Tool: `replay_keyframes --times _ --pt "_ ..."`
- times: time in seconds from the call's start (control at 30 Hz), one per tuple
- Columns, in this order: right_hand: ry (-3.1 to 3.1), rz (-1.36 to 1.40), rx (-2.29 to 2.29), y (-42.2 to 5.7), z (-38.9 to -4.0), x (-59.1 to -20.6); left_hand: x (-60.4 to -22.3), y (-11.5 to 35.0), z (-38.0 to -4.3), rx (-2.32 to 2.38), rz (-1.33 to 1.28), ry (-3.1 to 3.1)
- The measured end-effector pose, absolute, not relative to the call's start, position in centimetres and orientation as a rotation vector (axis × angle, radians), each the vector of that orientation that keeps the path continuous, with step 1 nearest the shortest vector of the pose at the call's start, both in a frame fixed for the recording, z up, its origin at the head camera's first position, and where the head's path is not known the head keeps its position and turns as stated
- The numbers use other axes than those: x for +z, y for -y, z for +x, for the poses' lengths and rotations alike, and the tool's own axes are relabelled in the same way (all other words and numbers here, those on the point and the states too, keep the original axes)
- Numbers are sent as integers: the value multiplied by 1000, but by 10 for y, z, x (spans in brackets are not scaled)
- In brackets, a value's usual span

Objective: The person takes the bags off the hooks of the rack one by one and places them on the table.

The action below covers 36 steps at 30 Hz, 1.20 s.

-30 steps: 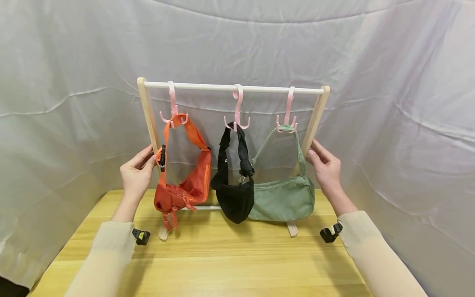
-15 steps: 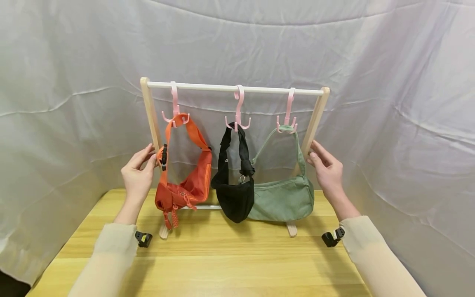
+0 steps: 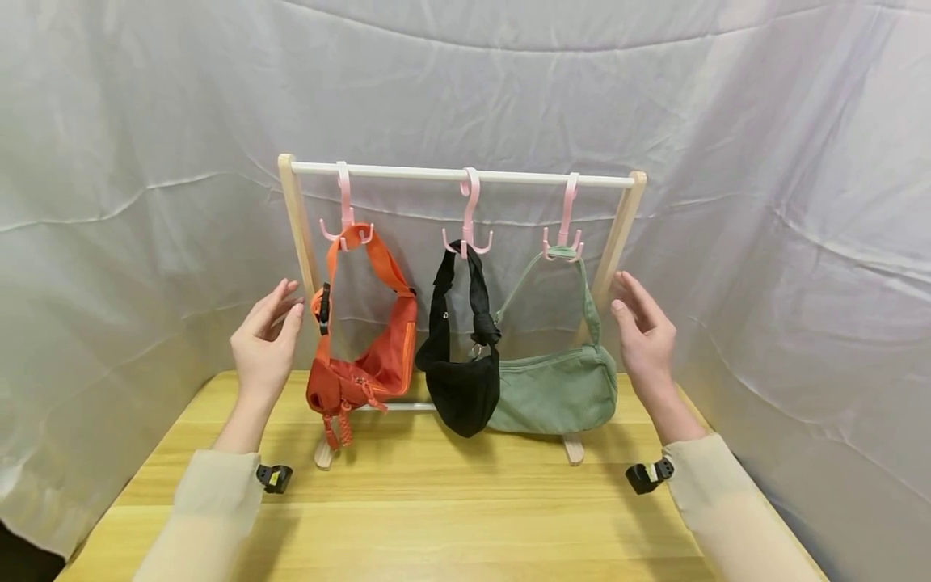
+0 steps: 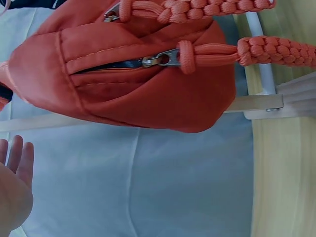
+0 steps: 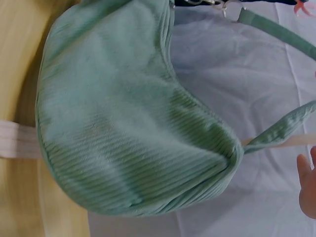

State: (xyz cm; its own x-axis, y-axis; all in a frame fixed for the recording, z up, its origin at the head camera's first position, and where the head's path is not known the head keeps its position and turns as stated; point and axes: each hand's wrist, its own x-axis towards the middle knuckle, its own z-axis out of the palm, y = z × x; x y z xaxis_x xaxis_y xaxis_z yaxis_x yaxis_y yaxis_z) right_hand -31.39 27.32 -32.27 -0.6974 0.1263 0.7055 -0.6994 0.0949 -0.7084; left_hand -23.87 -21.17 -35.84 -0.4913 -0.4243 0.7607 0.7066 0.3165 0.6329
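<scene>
A small rack with wooden side posts and a white top bar (image 3: 407, 172) stands on the table. From its pink hooks hang three bags: a red bag (image 3: 393, 347) on the left, a black bag (image 3: 463, 396) in the middle and a green corduroy bag (image 3: 556, 394) on the right. My left hand (image 3: 263, 343) is just outside the left post, fingers relaxed, holding nothing. Beyond the right post, my right hand (image 3: 646, 339) is likewise loose and apart from the wood. The left wrist view shows the red bag's zipper and braided pulls (image 4: 276, 51) close up.
The light wooden table (image 3: 465, 525) extends in front of the rack. Behind and on both sides hangs a grey cloth (image 3: 465, 89). A lower white rod (image 3: 407, 406) joins the posts behind the bags, and the rack's feet (image 3: 573, 449) project forward.
Both hands have let go of the rack's posts and drawn outward from them. The left side of the rack has shifted slightly to the right, its red bag with it.
</scene>
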Motion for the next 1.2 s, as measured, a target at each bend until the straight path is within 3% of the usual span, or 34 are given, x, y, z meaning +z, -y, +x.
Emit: replay_keyframes --times 0.57,1.2 --pt "1683 839 1672 -237 -284 -297 -325 210 -222 -1211 -397 1666" --pt "1700 1140 1347 -180 -277 -273 -263 213 -217 -938 -478 1804"
